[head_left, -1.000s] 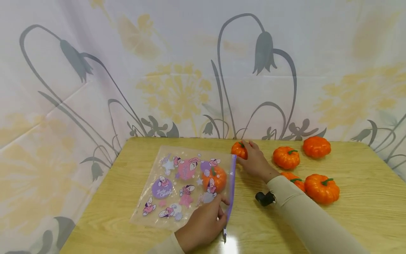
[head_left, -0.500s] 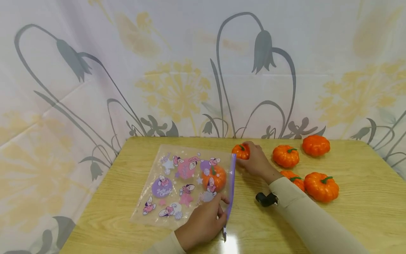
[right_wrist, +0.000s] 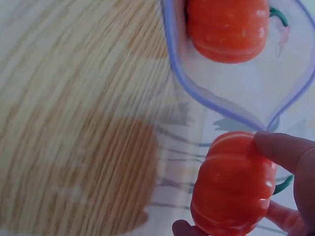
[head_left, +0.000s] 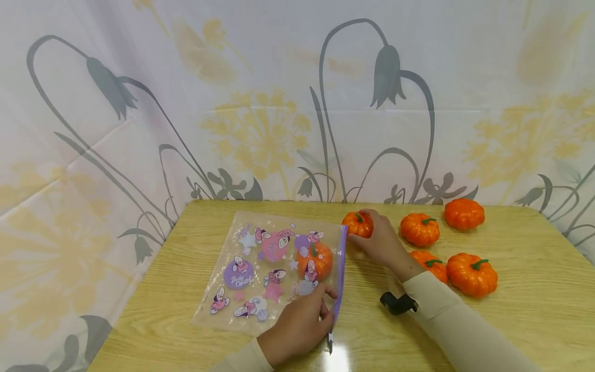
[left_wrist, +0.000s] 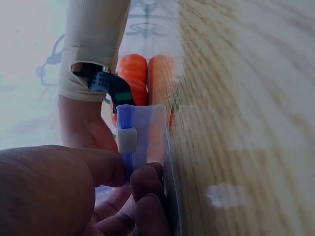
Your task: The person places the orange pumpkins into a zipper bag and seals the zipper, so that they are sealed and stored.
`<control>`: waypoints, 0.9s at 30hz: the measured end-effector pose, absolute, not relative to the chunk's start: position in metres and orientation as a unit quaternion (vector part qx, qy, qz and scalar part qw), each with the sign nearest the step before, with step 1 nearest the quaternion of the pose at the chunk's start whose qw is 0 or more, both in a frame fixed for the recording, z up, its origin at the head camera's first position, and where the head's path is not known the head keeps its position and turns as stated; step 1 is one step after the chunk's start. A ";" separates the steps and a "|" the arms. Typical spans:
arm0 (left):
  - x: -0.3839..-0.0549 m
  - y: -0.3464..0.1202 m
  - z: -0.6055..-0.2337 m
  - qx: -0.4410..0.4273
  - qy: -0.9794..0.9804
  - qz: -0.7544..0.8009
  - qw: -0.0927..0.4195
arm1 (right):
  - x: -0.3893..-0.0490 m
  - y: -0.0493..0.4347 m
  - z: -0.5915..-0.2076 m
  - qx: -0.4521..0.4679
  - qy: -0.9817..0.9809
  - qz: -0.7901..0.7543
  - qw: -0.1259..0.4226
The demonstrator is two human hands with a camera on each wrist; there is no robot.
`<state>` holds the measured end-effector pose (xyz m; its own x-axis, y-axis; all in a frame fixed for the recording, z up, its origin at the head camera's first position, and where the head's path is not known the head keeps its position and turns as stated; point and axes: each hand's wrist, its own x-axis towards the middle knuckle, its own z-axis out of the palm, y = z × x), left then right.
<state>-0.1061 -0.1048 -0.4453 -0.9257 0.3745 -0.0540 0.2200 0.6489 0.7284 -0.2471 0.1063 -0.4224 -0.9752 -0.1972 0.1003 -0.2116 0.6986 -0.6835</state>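
A clear zip bag [head_left: 239, 275] with pink and purple cartoon prints lies flat on the table. One orange toy pumpkin [right_wrist: 229, 29] is inside it, near the parted purple-edged mouth. My left hand [head_left: 297, 325] pinches the near end of the zip edge, close to a white slider [left_wrist: 127, 140]. At the far corner of the mouth, just outside the bag, my right hand [head_left: 383, 245] holds a second toy pumpkin [right_wrist: 234, 184] with a green stem, thumb and fingers around its sides.
Several more orange pumpkins, among them a front one [head_left: 471, 275] and a back one [head_left: 464, 214], stand on the right of the wooden table [head_left: 525, 320]. A black wrist-camera mount [head_left: 397, 303] sits at the right sleeve. A floral curtain [head_left: 279, 77] hangs behind the table.
My right hand and the pumpkin in it have shifted slightly right and nearer along the bag's mouth. The left hand keeps its pinch on the bag and has not moved.
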 end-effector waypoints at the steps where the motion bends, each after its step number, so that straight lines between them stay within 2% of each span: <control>1: -0.106 -0.105 -0.445 0.165 0.902 0.386 0.100 | -0.246 0.107 -0.422 0.111 -0.921 0.372 0.012; 27: -0.106 -0.105 -0.446 0.164 0.903 0.384 0.101 | -0.215 0.118 -0.419 0.108 -0.889 0.443 0.041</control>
